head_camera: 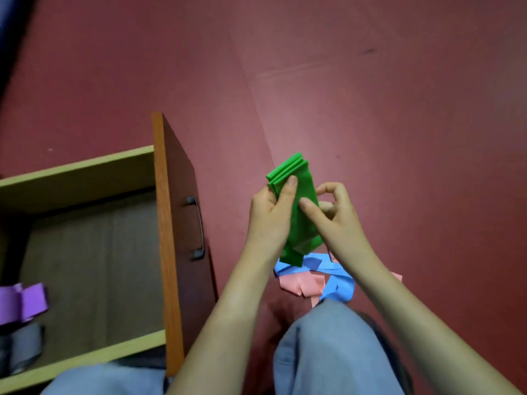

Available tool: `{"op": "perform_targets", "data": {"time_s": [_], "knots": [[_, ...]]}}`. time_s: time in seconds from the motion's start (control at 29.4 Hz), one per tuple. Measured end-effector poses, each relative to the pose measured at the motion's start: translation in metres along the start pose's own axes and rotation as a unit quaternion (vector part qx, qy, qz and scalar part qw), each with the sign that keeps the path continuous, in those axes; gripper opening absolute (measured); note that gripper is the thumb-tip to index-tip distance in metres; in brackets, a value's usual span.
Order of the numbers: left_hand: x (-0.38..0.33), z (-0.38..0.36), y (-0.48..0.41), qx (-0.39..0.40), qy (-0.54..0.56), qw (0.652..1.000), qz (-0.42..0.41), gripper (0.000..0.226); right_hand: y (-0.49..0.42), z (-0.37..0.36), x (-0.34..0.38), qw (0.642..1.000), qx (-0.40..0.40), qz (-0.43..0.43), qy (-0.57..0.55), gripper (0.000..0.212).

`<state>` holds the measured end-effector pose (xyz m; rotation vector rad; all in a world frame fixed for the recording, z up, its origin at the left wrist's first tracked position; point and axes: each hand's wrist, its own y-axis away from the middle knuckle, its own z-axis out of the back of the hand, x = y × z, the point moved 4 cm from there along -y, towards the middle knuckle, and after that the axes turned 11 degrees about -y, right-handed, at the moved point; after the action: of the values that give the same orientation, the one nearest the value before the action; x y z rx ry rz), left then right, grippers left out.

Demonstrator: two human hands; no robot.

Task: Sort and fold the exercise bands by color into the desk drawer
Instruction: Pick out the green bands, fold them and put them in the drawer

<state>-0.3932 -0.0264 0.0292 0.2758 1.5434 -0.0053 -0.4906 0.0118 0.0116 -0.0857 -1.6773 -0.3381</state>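
A green exercise band (pixel 302 195), folded into several layers, is held upright above the red floor. My left hand (pixel 271 215) grips its left side, thumb laid over the folded top edges. My right hand (pixel 335 215) pinches its right side with thumb and curled fingers. Below the hands, blue bands (pixel 339 286) and pink bands (pixel 299 285) lie in a loose heap on the floor. The open desk drawer (pixel 85 252) is at the left. It holds a folded purple band (pixel 24 302) and a grey band (pixel 24 349) at its left end.
The drawer's brown front panel (pixel 176 223) with a metal handle (pixel 196 226) stands between the drawer and my hands. My knees in blue jeans (pixel 328 352) fill the bottom of the view. Red floor (pixel 370 95) spreads ahead and to the right.
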Motion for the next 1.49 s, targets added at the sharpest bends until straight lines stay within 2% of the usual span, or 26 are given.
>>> {"op": "perform_targets", "data": {"time_s": [0.1, 0.17, 0.24, 0.31, 0.44, 0.54, 0.68, 0.82, 0.92, 1.02, 1.12, 1.19, 1.39, 1.49], "knots": [[-0.033, 0.017, 0.019, 0.019, -0.002, 1.000, -0.022, 0.019, 0.021, -0.007, 0.013, 0.993, 0.068, -0.003, 0.096, 0.026], [-0.051, 0.026, 0.032, 0.029, -0.018, 0.999, -0.036, 0.016, 0.035, -0.010, 0.028, 0.987, 0.057, 0.048, 0.139, 0.035], [-0.066, 0.036, 0.048, 0.026, -0.023, 0.998, -0.054, 0.017, 0.049, -0.017, 0.051, 0.991, 0.033, 0.087, 0.098, 0.042], [-0.078, 0.044, 0.062, 0.020, -0.004, 0.997, -0.070, 0.019, 0.058, -0.025, 0.067, 0.992, 0.038, 0.094, 0.071, 0.038], [-0.094, 0.057, 0.085, 0.013, 0.010, 0.996, -0.085, 0.023, 0.071, -0.046, 0.075, 0.984, 0.087, 0.089, 0.128, 0.018], [-0.101, 0.069, 0.102, 0.012, -0.001, 0.996, -0.084, 0.024, 0.086, -0.058, 0.080, 0.978, 0.084, 0.116, 0.151, 0.023], [-0.109, 0.081, 0.126, 0.004, -0.035, 0.997, -0.076, 0.016, 0.112, -0.076, 0.105, 0.976, 0.115, 0.156, 0.096, 0.030], [-0.112, 0.091, 0.147, -0.010, -0.060, 0.994, -0.091, 0.015, 0.132, -0.089, 0.123, 0.974, 0.134, 0.172, 0.070, 0.018], [-0.117, 0.097, 0.159, -0.027, -0.075, 0.991, -0.111, 0.008, 0.141, -0.093, 0.132, 0.973, 0.145, 0.172, 0.050, 0.028], [-0.123, 0.107, 0.174, -0.008, -0.063, 0.989, -0.137, 0.019, 0.156, -0.098, 0.144, 0.968, 0.177, 0.177, 0.030, 0.027], [-0.117, 0.115, 0.191, 0.061, -0.078, 0.989, -0.106, 0.032, 0.168, -0.098, 0.157, 0.964, 0.189, 0.187, -0.013, 0.024], [-0.109, 0.118, 0.202, 0.077, -0.117, 0.988, -0.063, 0.028, 0.171, -0.096, 0.164, 0.962, 0.188, 0.197, -0.012, 0.021], [-0.110, 0.130, 0.227, -0.006, -0.076, 0.997, 0.032, 0.018, 0.200, -0.100, 0.161, 0.930, 0.221, 0.268, 0.124, 0.018], [-0.109, 0.135, 0.238, -0.006, -0.054, 0.997, 0.052, 0.015, 0.218, -0.097, 0.144, 0.918, 0.219, 0.287, 0.165, 0.018]]}}
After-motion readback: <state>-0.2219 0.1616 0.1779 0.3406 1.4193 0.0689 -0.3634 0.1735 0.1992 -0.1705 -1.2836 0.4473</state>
